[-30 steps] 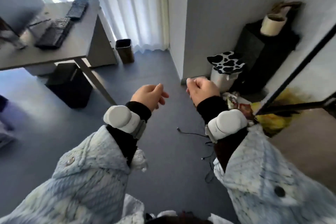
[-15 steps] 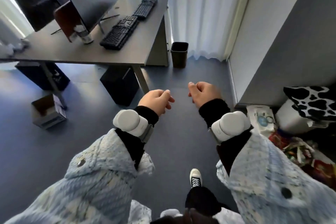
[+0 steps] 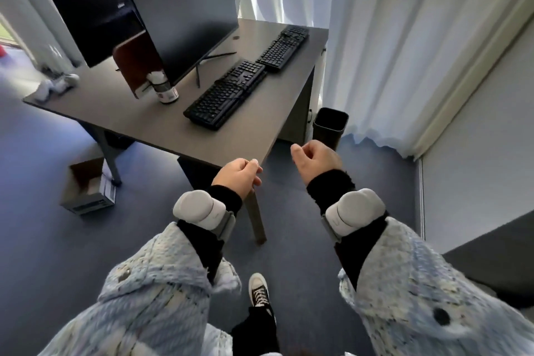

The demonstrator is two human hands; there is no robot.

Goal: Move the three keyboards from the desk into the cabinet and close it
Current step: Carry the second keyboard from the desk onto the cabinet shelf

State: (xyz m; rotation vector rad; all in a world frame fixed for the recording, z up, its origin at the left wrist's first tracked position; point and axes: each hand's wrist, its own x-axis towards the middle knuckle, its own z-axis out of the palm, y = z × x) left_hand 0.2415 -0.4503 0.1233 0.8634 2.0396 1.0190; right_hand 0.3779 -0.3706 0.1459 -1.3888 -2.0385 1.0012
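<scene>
Black keyboards lie on the dark desk point(image 3: 138, 121) ahead of me. The nearest one point(image 3: 219, 101) points toward the desk's front right corner. A second point(image 3: 245, 72) seems to overlap its far end. A third point(image 3: 284, 46) lies beyond, near the back right edge. My left hand point(image 3: 238, 175) hovers just at the desk's near corner, fingers curled, holding nothing. To its right, over the floor, my right hand point(image 3: 316, 160) is loosely fisted and holds nothing. No cabinet is clearly recognisable.
Two dark monitors point(image 3: 185, 23) point(image 3: 86, 9) and a small bottle point(image 3: 166, 89) stand on the desk left of the keyboards. A black bin point(image 3: 331, 127) sits by the white curtain point(image 3: 375, 37). An open cardboard box point(image 3: 86, 188) lies on the floor; a dark unit point(image 3: 491, 254) fills the right edge.
My view has swung left and I have walked closer to the desk, which has grown from small and far away to right in front of me. Both hands stayed curled with nothing in them.
</scene>
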